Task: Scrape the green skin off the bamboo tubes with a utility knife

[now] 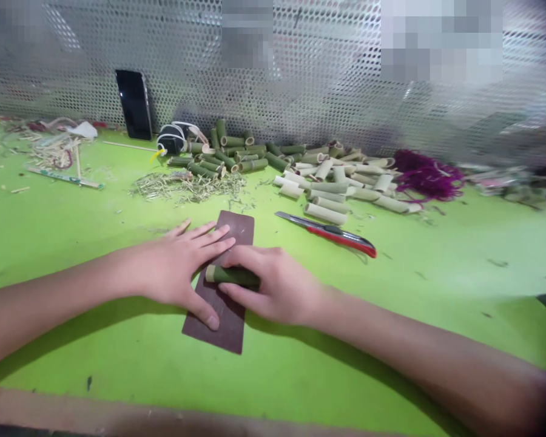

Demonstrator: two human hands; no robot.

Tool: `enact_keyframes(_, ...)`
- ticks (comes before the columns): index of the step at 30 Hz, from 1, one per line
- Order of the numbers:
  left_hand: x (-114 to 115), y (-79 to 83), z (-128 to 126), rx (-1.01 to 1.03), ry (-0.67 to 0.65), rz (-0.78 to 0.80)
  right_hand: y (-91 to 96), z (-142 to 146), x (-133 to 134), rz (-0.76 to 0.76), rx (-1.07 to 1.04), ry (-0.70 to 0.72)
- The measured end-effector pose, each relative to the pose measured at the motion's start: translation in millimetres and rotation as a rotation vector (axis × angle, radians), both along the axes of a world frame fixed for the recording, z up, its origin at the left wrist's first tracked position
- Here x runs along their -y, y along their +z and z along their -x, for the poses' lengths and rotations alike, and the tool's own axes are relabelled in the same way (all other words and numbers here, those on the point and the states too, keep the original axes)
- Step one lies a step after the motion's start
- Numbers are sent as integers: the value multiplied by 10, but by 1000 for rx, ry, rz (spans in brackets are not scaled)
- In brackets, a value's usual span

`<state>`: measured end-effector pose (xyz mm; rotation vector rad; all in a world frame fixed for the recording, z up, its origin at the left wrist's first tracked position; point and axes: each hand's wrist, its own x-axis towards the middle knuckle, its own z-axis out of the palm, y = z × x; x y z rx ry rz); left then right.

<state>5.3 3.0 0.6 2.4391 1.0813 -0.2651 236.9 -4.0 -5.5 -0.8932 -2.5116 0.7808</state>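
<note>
A brown sheet of sandpaper (222, 331) lies flat on the green table. My left hand (182, 258) rests on its left side, fingers spread, thumb pressed on the lower part. Between thumb and fingers of my right hand (277, 285) is a short green bamboo tube (232, 276), lying over the sandpaper with its pale scraped end toward my left hand. Its other end is hidden in my right palm. Beyond my right hand lies a red and black utility knife (330, 233), blade out, pointing left.
Green bamboo tubes (250, 164) and paler scraped ones (325, 212) are heaped at the back, beside shavings (191, 185) and purple string (428, 176). A phone (134, 104) leans on the perforated metal panel (300, 97). Scraps (54, 145) litter the back left.
</note>
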Motion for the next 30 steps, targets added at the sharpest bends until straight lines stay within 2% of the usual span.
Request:
enact_keyframes(2,2,-5,5,-1,1,0,10,5,30,-82,114,31)
enact_keyframes(5,4,4,2,-20,12,13,82,8,98,-111,232,-60)
enact_keyframes(6,4,9,-1,-27,12,21,114,8,119,-88,256,-70)
enact_keyframes(9,3,18,-7,-24,6,28,197,7,138,71,285,41)
enact_keyframes(11,2,16,-5,-16,4,20,231,10,103,144,258,-69)
enact_keyframes(13,2,12,0,-18,7,17,254,17,55,140,245,-226)
enact_keyframes(17,1,3,11,-12,9,15,292,41,7,275,287,-132)
enact_keyframes(20,1,4,14,-25,11,8,318,48,24,175,311,-300)
enact_keyframes(24,3,17,7,-29,9,21,315,33,93,177,297,-187)
enact_keyframes(28,7,33,-4,-44,23,21,241,11,110,176,156,-225)
enact_keyframes(30,8,35,-6,-45,26,21,203,12,101,202,106,-136)
